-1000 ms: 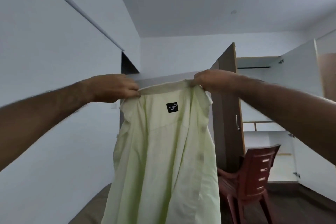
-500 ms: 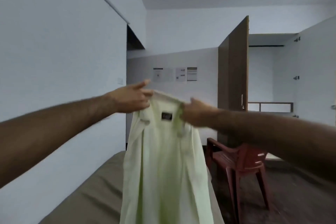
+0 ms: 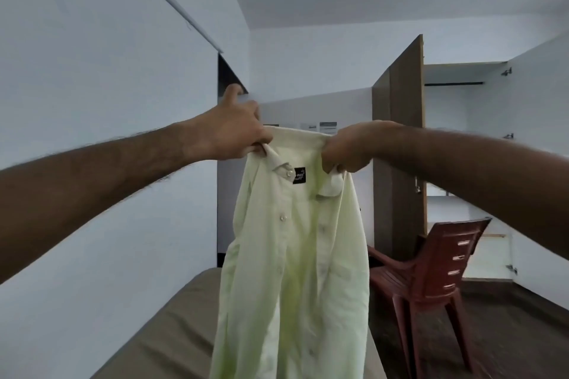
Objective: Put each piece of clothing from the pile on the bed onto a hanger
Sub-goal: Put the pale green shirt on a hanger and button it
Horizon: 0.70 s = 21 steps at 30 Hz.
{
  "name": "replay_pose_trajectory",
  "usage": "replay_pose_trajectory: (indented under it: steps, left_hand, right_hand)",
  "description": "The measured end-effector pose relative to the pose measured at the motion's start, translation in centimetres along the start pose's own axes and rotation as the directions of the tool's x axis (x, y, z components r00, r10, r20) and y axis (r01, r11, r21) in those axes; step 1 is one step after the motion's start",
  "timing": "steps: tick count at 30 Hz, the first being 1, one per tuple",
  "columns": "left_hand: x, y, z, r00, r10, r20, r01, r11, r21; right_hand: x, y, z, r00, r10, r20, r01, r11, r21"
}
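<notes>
While hanging over bed (image 3: 172, 332), pale green shirt (image 3: 295, 255) held at collar: left hand (image 3: 229, 132) pinching, right hand (image 3: 348, 149) fingers curled around fabric.

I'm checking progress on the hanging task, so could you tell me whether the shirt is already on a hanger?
No: the pale green shirt hangs from the left hand and right hand, which grip its collar; no hanger shows.

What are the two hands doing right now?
Left hand: closed, gripping the shirt at the collar's left end.
Right hand: closed, gripping the collar's right end.
</notes>
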State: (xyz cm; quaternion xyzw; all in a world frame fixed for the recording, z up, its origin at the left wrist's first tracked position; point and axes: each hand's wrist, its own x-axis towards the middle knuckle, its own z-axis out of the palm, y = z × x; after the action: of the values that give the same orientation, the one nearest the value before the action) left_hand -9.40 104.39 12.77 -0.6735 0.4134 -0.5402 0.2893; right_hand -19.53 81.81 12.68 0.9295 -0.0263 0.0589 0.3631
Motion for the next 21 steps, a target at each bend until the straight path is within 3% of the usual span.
replay_pose_trajectory:
  steps: [3, 5, 8, 11, 16, 18, 21]
  left_hand:
    - [-0.1, 0.1, 1.4, 0.997, 0.003, 0.083, 0.012, 0.982, -0.189]
    - [0.2, 0.4, 2.0, 0.999, 0.018, 0.048, -0.005, 0.966, -0.260]
    - [-0.3, 0.6, 2.4, 0.996, -0.073, 0.052, 0.088, 0.917, -0.388]
    - [-1.1, 0.6, 2.1, 0.986, -0.169, -0.008, 0.142, 0.855, -0.499]
    - [-0.7, 2.1, 1.0, 0.963, -0.205, -0.177, 0.061, 0.802, -0.595]
    - [-0.5, 2.4, 1.0, 0.941, -0.202, -0.271, 0.003, 0.807, -0.591]
    - [-0.3, 3.2, 0.8, 0.910, -0.164, -0.382, -0.087, 0.823, -0.561]
  right_hand:
    - [0.2, -0.2, -0.4, 0.987, -0.158, 0.012, 0.158, 0.987, 0.025]
    - [0.6, -0.1, -0.8, 0.980, -0.199, -0.024, 0.200, 0.959, 0.203]
    - [0.5, 0.4, -1.2, 0.958, -0.247, -0.148, 0.285, 0.883, 0.373]
    - [0.4, 0.2, -0.2, 0.928, -0.152, -0.342, 0.309, 0.826, 0.472]
    - [1.2, -1.9, 1.1, 0.833, 0.068, -0.549, 0.298, 0.781, 0.548]
    - [1.8, -2.2, 1.4, 0.800, 0.132, -0.585, 0.305, 0.750, 0.587]
    - [2.0, -2.0, 1.6, 0.822, 0.141, -0.552, 0.289, 0.731, 0.618]
